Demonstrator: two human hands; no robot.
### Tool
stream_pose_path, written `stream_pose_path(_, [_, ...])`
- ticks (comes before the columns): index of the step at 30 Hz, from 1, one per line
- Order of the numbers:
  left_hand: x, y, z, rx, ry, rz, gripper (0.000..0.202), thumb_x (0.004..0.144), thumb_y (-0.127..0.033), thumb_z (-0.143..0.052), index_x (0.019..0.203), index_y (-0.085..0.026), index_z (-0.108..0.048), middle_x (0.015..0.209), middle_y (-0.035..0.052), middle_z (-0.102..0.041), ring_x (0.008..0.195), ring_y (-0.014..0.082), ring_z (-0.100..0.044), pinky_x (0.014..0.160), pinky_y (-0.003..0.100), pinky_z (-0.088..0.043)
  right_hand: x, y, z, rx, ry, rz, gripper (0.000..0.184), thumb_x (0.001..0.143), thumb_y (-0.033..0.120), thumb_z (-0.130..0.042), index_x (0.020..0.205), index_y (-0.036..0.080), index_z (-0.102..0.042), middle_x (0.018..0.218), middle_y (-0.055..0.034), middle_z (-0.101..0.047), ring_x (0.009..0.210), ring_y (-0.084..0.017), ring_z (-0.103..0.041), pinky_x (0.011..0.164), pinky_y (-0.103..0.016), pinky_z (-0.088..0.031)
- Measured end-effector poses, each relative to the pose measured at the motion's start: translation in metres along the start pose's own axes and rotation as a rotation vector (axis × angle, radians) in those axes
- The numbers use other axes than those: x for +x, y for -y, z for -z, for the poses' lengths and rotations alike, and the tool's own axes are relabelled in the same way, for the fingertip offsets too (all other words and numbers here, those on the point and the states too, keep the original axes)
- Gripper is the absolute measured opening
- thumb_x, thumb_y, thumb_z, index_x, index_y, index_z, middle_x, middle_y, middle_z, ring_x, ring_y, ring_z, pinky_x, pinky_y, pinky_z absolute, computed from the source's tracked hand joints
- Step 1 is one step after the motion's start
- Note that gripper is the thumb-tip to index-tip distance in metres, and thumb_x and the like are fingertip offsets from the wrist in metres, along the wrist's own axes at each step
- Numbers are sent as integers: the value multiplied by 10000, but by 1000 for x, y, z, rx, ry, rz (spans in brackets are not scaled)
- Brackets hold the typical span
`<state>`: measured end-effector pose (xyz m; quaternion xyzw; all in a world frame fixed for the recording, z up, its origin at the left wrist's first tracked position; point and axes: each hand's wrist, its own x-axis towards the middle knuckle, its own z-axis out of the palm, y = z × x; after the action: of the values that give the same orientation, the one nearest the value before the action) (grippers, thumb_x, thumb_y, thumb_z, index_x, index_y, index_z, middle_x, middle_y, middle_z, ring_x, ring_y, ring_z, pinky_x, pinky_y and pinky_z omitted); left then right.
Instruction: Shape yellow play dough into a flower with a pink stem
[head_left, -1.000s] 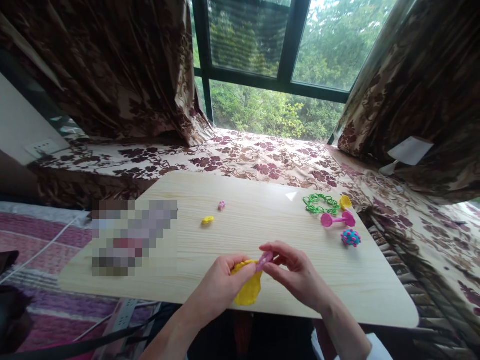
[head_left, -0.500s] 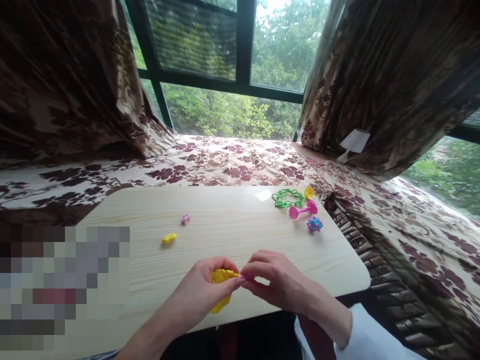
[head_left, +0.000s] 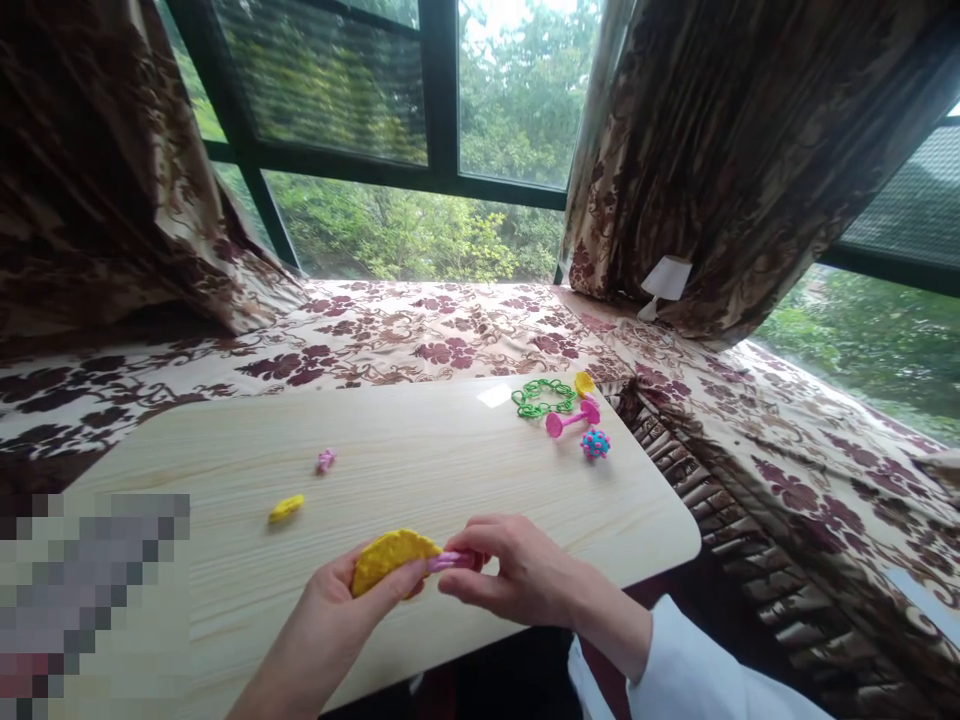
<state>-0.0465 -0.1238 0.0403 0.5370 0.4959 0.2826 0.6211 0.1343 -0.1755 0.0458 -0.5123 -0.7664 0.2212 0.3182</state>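
My left hand is closed round a flat, folded piece of yellow clay, held just above the near edge of a pale wooden table. My right hand pinches a small pink strip of clay against the yellow piece's right edge. The two hands meet at the thumbs and forefingers. A small yellow clay bit and a small pink clay bit lie on the table beyond my left hand.
At the table's far right corner lie a green loop chain, a pink dumbbell-shaped tool, a small yellow piece and a blue ball with pink dots. Flowered cloth and curtains surround the table; a blurred patch is at the lower left.
The view swung right and down. The yellow clay turned up from hanging below my left hand to lying across its fingertips; the pink strip stayed pinched in my right hand.
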Motion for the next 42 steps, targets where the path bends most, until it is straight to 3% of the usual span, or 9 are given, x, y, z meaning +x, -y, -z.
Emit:
stream_pose_path(7, [-5,-8,7,88,119,8,242,643,-382,-663,746,-163,-668,722,35,-683,722,200,-592,668,262,-439,5,2,-6,-146,90,71,258,864,314,-444,700,167,-579,602,12,-551,540,-83,-474,511,-172,-342])
stream_pose_path(14, [-4,2,15,53,136,-27,244,716,-389,-595,817,-175,-653,767,29,-665,741,177,-569,697,261,-433,9,-1,-16,-121,94,114,254,906,267,-356,802,164,-563,629,-6,-537,602,-102,-485,600,-198,-361])
stream_pose_path(19, [-4,1,19,4,95,6,257,722,-383,-594,849,-165,-643,762,28,-647,711,163,-552,691,266,-429,6,-9,-14,-111,88,67,290,811,424,-526,967,180,-540,777,-26,-601,698,-132,-527,634,-221,-372])
stream_pose_path(27, [-5,-3,22,-70,165,35,242,755,-367,-564,859,-155,-617,807,38,-623,727,159,-544,712,283,-429,5,-13,-12,-321,135,104,228,845,408,-466,850,194,-544,713,-14,-588,681,-138,-511,647,-248,-351])
stream_pose_path(37, [-5,5,19,-85,85,25,224,740,-361,-577,820,-158,-630,742,22,-618,686,149,-539,668,261,-424,10,-7,-10,-405,184,226,180,879,220,-379,794,182,-532,693,-17,-577,636,-128,-464,620,-248,-336])
stream_pose_path(42, [-8,1,19,-88,51,21,232,712,-356,-592,803,-150,-650,751,41,-638,687,166,-550,659,268,-430,9,-5,-9,-355,184,199,185,895,243,-380,846,178,-546,721,-29,-585,669,-138,-482,642,-255,-352])
